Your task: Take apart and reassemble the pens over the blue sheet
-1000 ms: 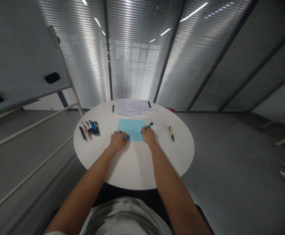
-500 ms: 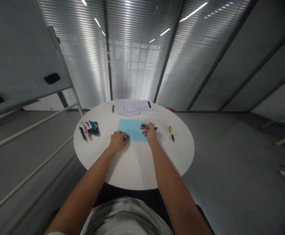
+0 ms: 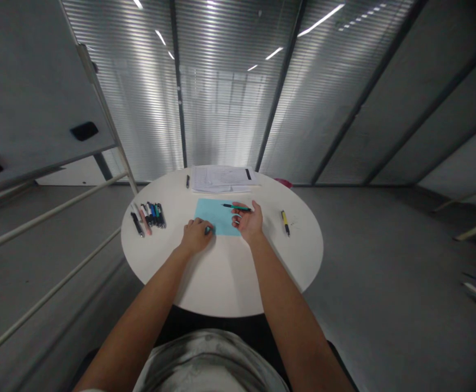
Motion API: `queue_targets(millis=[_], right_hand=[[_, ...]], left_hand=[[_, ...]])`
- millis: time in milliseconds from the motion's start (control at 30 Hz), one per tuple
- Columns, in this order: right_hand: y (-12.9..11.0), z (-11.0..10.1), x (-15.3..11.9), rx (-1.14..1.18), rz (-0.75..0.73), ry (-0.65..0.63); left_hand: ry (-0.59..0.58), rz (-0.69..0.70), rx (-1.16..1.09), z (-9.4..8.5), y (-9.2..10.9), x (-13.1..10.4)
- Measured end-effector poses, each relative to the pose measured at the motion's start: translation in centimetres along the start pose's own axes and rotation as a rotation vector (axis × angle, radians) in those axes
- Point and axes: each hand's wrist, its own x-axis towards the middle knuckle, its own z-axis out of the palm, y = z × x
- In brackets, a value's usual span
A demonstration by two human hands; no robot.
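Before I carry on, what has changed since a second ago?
The right hand has turned from a writing grip to palm up, still holding the green pen, which has swung from a slant to nearly crosswise over the blue sheet. Nothing was let go. The left hand stays at the sheet's near left corner; the yellow pen, the pen row and the papers are unmoved.

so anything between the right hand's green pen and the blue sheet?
Nothing visible. The right hand holds the green pen over the blue sheet; the left hand covers its near left corner, clear of the pen.
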Motion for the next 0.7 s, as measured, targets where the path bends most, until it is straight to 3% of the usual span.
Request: queue_targets(millis=[367, 700], right_hand=[[1.1, 0.5, 0.7, -0.115, -0.043, 0.098], [-0.1, 0.1, -0.6, 0.056, -0.043, -0.156]], left_hand=[[-0.013, -0.005, -0.007, -0.1, 0.1, 0.0], [-0.01, -0.001, 0.01, -0.1, 0.0, 0.1]])
